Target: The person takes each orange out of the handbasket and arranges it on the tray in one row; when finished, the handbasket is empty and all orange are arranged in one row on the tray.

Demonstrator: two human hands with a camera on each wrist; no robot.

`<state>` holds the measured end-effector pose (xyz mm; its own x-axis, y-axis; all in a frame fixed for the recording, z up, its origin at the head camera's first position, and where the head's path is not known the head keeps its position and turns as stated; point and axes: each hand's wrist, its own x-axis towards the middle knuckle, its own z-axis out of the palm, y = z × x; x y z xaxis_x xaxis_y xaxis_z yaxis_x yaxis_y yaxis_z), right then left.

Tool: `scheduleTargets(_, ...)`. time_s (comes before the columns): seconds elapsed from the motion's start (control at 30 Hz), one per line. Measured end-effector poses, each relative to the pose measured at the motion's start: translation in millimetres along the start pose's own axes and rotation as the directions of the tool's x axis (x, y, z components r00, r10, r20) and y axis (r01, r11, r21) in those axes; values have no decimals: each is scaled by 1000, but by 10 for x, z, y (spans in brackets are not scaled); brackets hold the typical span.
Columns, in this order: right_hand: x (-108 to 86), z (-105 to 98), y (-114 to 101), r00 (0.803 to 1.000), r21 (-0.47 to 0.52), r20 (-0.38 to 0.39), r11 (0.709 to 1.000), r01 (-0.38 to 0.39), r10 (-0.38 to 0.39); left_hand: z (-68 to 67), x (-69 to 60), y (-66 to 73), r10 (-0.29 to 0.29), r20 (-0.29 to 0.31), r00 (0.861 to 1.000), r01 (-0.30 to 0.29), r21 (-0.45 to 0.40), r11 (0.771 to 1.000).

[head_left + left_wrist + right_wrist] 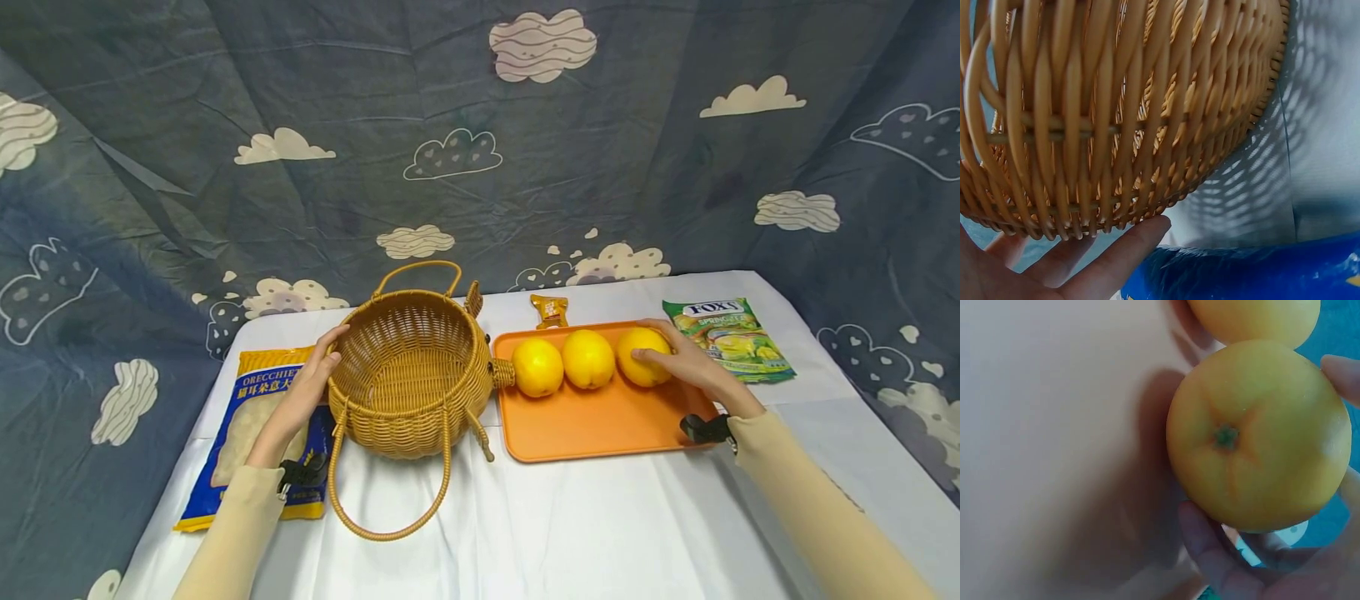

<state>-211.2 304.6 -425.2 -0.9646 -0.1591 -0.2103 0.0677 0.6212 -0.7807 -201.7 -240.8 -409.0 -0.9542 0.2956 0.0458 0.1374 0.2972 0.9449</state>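
A brown wicker basket (408, 367) stands left of centre, its two hoop handles folded outward. My left hand (306, 387) touches its left side near the rim; in the left wrist view the fingers (1119, 259) lie fairly straight against the weave. Three oranges sit in a row at the back of an orange tray (592, 429): the left orange (537, 367), the middle orange (588, 359) and the right orange (642, 357). My right hand (686, 362) grips the right one, thumb and fingers around it, its green stem mark showing in the right wrist view.
A blue and yellow orecchiette bag (255, 417) lies under my left forearm. Behind the tray is a small orange-brown packet (550, 311). A green Fox's candy bag (731, 342) lies at the right back. The basket's snout-like knob overlaps the tray's left edge.
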Motion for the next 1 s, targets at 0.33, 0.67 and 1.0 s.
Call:
scheduleTargets(0.33, 14, -13, 4, 1000, 0, 15, 1000, -5, 5, -14, 13, -15, 12, 2, 1000, -12, 27, 1000)
scheduleTargets(0.67, 10, -32, -19, 999, -32, 33, 999, -29, 31, -21, 24, -29, 13, 10, 1000, -13, 34, 999)
scheduleTargets(1.0, 6, -59, -38, 999, -28, 34, 999, -27, 28, -13, 0, -21, 15, 6, 1000, -15, 10, 1000)
